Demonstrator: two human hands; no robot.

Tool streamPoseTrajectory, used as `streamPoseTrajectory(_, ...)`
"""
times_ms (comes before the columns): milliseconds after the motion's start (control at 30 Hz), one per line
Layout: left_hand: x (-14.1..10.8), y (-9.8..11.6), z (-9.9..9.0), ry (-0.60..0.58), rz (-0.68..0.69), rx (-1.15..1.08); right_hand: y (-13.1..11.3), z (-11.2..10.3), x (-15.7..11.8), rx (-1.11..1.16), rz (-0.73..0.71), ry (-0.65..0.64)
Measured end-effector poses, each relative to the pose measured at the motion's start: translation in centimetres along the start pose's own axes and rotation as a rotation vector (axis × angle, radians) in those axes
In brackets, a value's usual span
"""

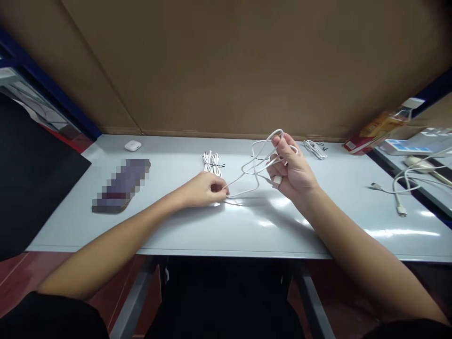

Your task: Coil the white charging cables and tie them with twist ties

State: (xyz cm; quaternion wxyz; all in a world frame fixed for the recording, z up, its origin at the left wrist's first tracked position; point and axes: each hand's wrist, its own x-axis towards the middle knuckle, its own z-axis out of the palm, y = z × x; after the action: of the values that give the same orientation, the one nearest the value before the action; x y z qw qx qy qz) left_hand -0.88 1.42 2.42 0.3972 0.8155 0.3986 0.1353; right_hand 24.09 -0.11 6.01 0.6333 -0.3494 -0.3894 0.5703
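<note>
A white USB cable (251, 173) runs in loose loops between my two hands, above the light table. My right hand (293, 167) is raised and closed on several of its loops, with thumb and fingers pinched; a white plug hangs by the palm. Low over the tabletop, my left hand (206, 189) pinches the same cable between thumb and fingertips. Just behind the left hand lies a white cable bundle (212, 163) fastened with a dark tie. Beyond the right hand is another tied white cable bundle (315, 149).
A white earbud case (133, 145) and a blurred-out phone-shaped object (122, 186) lie on the left of the table (183, 235). On the right are loose white cables (399, 190) and a tilted drink bottle (383, 127). A cardboard-brown panel (219, 70) stands at the back.
</note>
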Motion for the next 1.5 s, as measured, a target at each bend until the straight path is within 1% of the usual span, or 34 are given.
streamPoseTrajectory(67,-0.1,0.0,0.6,0.089,0.065,0.024,0.1,0.0,0.1,0.044,-0.002,0.038)
streamPoseTrajectory(167,0.0,-0.1,1.3,0.216,0.127,-0.017,0.5,0.0,0.2,0.064,0.008,0.049)
streamPoseTrajectory(300,0.3,0.3,1.9,0.261,0.192,-0.14,1.0,0.4,-0.1,-0.037,0.047,0.047)
streamPoseTrajectory(433,0.7,0.6,1.7,0.306,0.163,-0.341,1.4,0.6,-0.2,-0.217,0.056,0.007)
streamPoseTrajectory(500,0.8,0.5,1.1,0.369,0.145,-0.522,1.3,0.2,-0.1,-0.317,0.062,-0.005)
streamPoseTrajectory(567,0.8,0.4,0.2,0.446,0.161,-0.775,0.8,-0.5,0.2,-0.445,0.086,-0.005)
streamPoseTrajectory(633,0.7,0.4,-0.9,0.458,0.198,-0.991,0.2,-1.3,0.5,-0.603,0.144,-0.02)
streamPoseTrajectory(733,0.3,1.0,-2.6,0.526,0.26,-1.123,-0.6,-2.4,1.1,-0.808,0.269,-0.083)
streamPoseTrajectory(800,-0.1,1.5,-3.6,0.555,0.292,-1.197,-0.8,-2.9,1.4,-0.875,0.326,-0.133)
streamPoseTrajectory(833,-0.3,1.8,-4.1,0.558,0.296,-1.239,-0.8,-3.1,1.6,-0.893,0.344,-0.154)
streamPoseTrajectory(900,-0.8,2.1,-4.9,0.571,0.26,-1.323,-0.8,-3.3,1.8,-0.914,0.362,-0.183)
streamPoseTrajectory(967,-1.2,2.2,-5.5,0.514,0.173,-1.379,-0.7,-3.2,1.8,-0.946,0.36,-0.175)
streamPoseTrajectory(1033,-1.6,2.0,-5.8,0.387,0.059,-1.402,-0.7,-3.2,1.8,-1.018,0.359,-0.136)
streamPoseTrajectory(1133,-2.1,1.4,-6.1,0.2,-0.11,-1.37,-1.0,-3.2,2.0,-1.164,0.355,-0.047)
streamPoseTrajectory(1233,-2.6,1.0,-6.4,0.054,-0.214,-1.312,-1.8,-3.7,2.3,-1.281,0.331,0.019)
streamPoseTrajectory(1300,-2.7,0.9,-6.8,-0.028,-0.226,-1.259,-2.7,-4.3,2.5,-1.362,0.344,-0.012)
streamPoseTrajectory(1367,-2.5,0.9,-6.9,-0.076,-0.202,-1.19,-3.5,-4.8,2.5,-1.428,0.367,-0.093)
streamPoseTrajectory(1433,-2.0,0.8,-6.6,-0.071,-0.146,-1.114,-4.0,-5.1,2.5,-1.458,0.365,-0.147)
streamPoseTrajectory(1500,-1.4,0.6,-5.9,0.0,-0.068,-1.027,-4.1,-5.2,2.4,-1.475,0.324,-0.145)
